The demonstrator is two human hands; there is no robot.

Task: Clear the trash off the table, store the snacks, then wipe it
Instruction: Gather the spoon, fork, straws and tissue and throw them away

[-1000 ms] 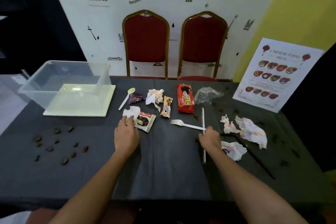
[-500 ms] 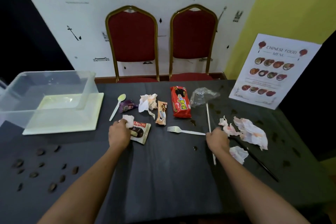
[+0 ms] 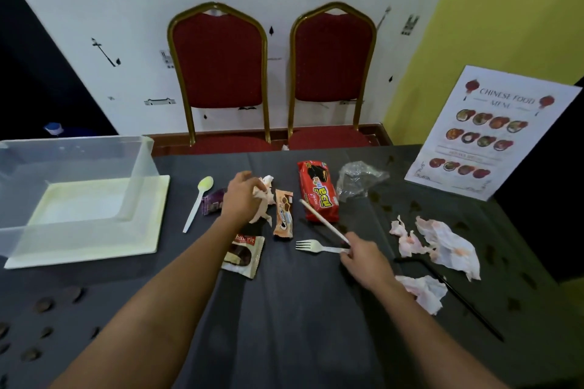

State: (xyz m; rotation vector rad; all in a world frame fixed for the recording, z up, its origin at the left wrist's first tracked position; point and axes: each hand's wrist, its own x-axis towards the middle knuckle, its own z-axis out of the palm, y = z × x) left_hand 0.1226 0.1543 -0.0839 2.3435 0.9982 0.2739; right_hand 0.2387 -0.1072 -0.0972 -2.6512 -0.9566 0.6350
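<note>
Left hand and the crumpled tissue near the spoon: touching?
Touching. The head view shows the left hand with its fingers curled round the crumpled tissue.

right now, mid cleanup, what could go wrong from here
The left hand grips the crumpled tissue right beside the orange snack bar, which may get swept up as trash. The right hand holds the white straw while touching the fork; juggling both, it could drop one.

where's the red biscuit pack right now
In the head view the red biscuit pack lies near the far edge of the table, right of centre, between the orange cookie packet and the crumpled clear plastic bag.
</note>
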